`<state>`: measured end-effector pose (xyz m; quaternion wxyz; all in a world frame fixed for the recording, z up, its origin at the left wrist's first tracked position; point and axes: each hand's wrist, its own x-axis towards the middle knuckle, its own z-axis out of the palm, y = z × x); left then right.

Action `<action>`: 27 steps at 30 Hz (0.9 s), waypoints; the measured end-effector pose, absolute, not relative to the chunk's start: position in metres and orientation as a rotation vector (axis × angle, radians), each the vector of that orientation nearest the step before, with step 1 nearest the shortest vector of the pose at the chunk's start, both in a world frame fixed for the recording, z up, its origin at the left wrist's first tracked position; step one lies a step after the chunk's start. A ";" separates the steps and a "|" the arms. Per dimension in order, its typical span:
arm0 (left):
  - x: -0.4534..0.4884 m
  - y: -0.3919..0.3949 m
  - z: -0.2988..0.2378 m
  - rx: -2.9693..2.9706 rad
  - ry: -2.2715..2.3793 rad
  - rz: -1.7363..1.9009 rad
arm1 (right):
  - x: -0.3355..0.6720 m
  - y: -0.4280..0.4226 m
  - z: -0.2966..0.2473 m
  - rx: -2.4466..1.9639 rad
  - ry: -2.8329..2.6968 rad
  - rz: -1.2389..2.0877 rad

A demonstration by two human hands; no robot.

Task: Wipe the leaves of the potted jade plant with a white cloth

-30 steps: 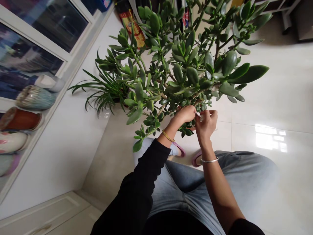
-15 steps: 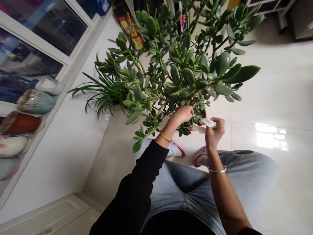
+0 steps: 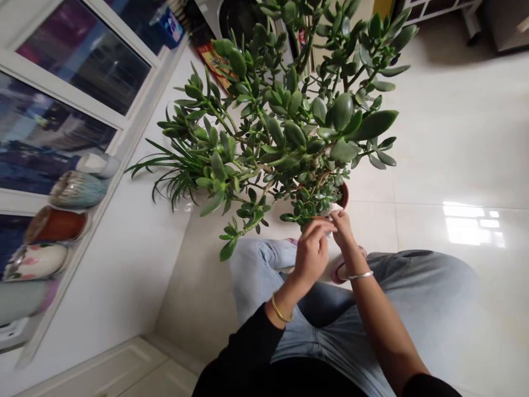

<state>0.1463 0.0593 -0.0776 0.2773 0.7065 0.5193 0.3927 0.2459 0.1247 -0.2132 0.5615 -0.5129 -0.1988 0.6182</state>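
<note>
Glossy white floor tiles (image 3: 463, 149) carry a potted jade plant (image 3: 289, 127) and spider plant (image 3: 173, 176); a window ledge (image 3: 97, 223) holds glazed ceramic pots (image 3: 78, 188).

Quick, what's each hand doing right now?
Left hand: fingers half-curled; cannot tell if it holds anything.
Right hand: closed, pinching a white strip.

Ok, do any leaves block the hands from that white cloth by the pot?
No, nothing visible does. The right hand has its fingers on the white cloth at the terracotta pot's rim. The left hand reaches up to it unobstructed, and the jade plant's lower leaves sit beside the cloth, not between.
</note>
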 end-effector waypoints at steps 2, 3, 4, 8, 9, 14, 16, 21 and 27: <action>0.151 0.031 -0.103 1.665 1.435 1.058 | 0.243 0.130 -0.211 -1.154 -0.483 1.498; 0.152 0.023 -0.117 1.463 1.475 1.061 | 0.243 0.133 -0.210 -1.131 -0.491 1.516; 0.153 0.018 -0.131 1.194 1.510 1.084 | 0.243 0.135 -0.210 -1.113 -0.501 1.535; 0.157 0.035 -0.176 0.618 1.580 1.177 | 0.245 0.139 -0.209 -1.088 -0.538 1.594; 0.159 0.044 -0.183 0.535 1.582 1.211 | 0.246 0.139 -0.209 -1.089 -0.543 1.597; 0.174 0.082 -0.188 0.212 1.375 1.325 | 0.249 0.138 -0.207 -1.108 -0.556 1.594; 0.179 0.088 -0.182 0.105 1.266 1.332 | 0.252 0.138 -0.205 -1.123 -0.573 1.600; 0.184 0.092 -0.170 -0.073 1.108 1.318 | 0.257 0.140 -0.199 -1.160 -0.660 1.595; 0.193 0.102 -0.163 -0.098 1.023 1.344 | 0.258 0.148 -0.197 -1.258 -0.705 1.499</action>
